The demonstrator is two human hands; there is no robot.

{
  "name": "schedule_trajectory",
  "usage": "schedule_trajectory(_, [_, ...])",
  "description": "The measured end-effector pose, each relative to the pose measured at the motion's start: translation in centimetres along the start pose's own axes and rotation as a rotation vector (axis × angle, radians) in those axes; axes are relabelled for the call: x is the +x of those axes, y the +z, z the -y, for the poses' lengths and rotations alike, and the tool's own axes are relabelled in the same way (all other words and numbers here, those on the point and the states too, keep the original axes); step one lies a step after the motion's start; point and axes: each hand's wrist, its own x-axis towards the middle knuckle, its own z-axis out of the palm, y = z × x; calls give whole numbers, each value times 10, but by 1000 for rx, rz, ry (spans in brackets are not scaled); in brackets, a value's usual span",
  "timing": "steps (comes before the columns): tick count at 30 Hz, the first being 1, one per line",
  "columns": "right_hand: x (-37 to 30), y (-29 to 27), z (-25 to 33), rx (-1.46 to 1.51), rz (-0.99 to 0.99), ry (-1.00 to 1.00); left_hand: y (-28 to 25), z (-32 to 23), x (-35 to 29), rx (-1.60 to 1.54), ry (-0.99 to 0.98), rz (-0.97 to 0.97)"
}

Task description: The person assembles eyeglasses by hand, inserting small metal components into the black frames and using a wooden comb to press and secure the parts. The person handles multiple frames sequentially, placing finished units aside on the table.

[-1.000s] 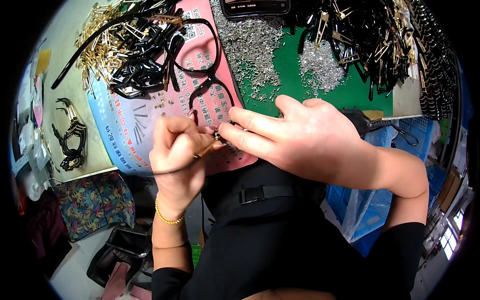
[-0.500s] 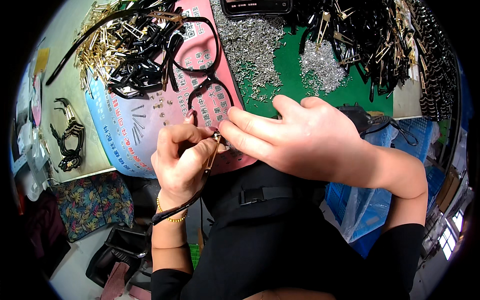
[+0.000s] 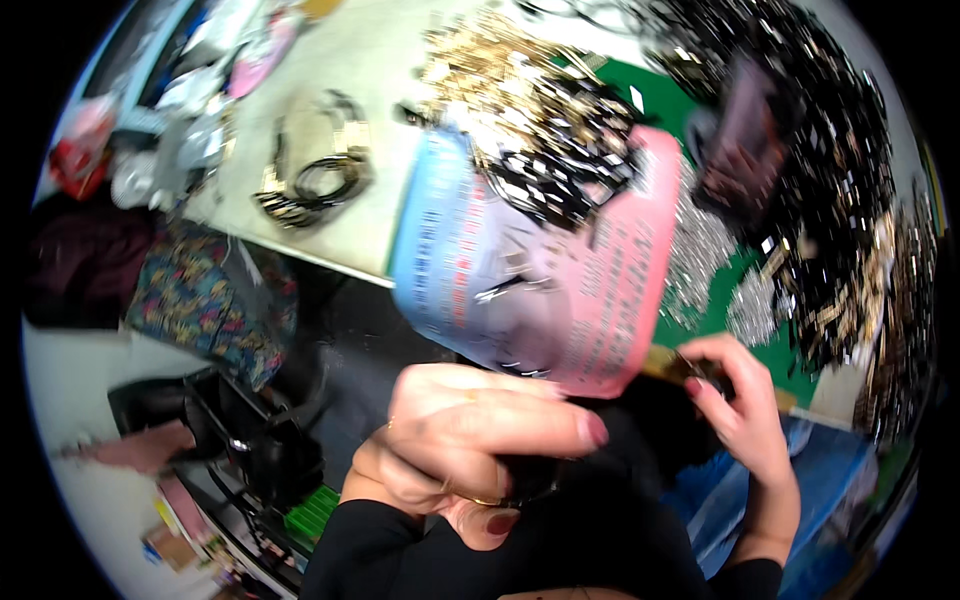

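Observation:
My left hand (image 3: 470,435) is raised close in front of my body, its fingers curled together. Between finger and thumb shows a dark piece (image 3: 530,475) with a thin gold line beside it; blur and the fingers hide its kind. To the right, at the table's near edge, my right hand (image 3: 735,400) bends its fingers and thumb around a small dark, yellowish thing (image 3: 700,372), too smeared to name. A blue-and-pink printed mat (image 3: 620,345) lies just beyond both hands, with a few thin grey pieces (image 3: 515,290) on it.
Gold and black eyeglass temples (image 3: 545,130) are heaped on the mat's far part. Small silver metal pins (image 3: 700,255) lie on a green surface (image 3: 725,290), beside more black temples (image 3: 830,150). A separate temple bundle (image 3: 320,175) is at left. Blue crates (image 3: 740,480) stand lower right.
The view has swung, so the table appears shifted and tilted. My hands, earlier together at a gold-and-black glasses temple, are apart; the right one is at the table edge.

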Motion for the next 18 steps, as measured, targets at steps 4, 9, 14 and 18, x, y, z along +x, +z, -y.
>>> schedule_trajectory(4, [-15, 4, -20, 305, 64, 216, -18, 8, 22, 551, -585, -691])
schedule_trajectory(9, [-20, 9, -40, 449, 101, 151, -70, 80, 1, 1352, -570, -704])
schedule_trajectory(14, [-26, 11, -50, 582, 92, 85, -146, 86, -44, 1547, -480, -446])
schedule_trajectory(18, [-24, -1, -55, 577, 97, 49, -167, 80, -10, 1346, -405, -108])
